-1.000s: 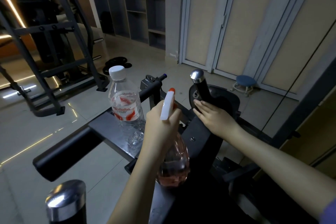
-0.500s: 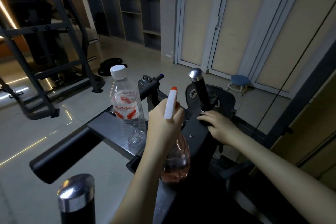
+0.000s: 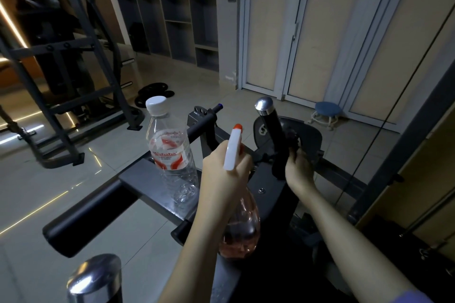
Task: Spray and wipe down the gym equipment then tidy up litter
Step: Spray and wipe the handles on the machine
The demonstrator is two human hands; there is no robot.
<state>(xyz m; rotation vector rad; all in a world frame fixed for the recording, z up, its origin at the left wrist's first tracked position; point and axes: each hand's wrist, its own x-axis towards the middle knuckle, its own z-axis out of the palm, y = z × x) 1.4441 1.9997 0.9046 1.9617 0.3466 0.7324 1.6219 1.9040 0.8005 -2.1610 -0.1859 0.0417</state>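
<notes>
Currently left hand point(image 3: 224, 176) fingers clasp the spray bottle point(image 3: 242, 227), right hand point(image 3: 299, 172) fingers curl round the handle point(image 3: 272, 128).

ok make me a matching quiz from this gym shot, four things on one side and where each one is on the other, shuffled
Things:
1. water bottle
2. spray bottle
3. blue stool
4. weight plates

Places:
a. on the floor in front of the doors
b. gripped in the left hand
c. standing upright on the machine's flat bar
d. on the floor near the shelves

Pairs: 1-c, 2-b, 3-a, 4-d
</notes>
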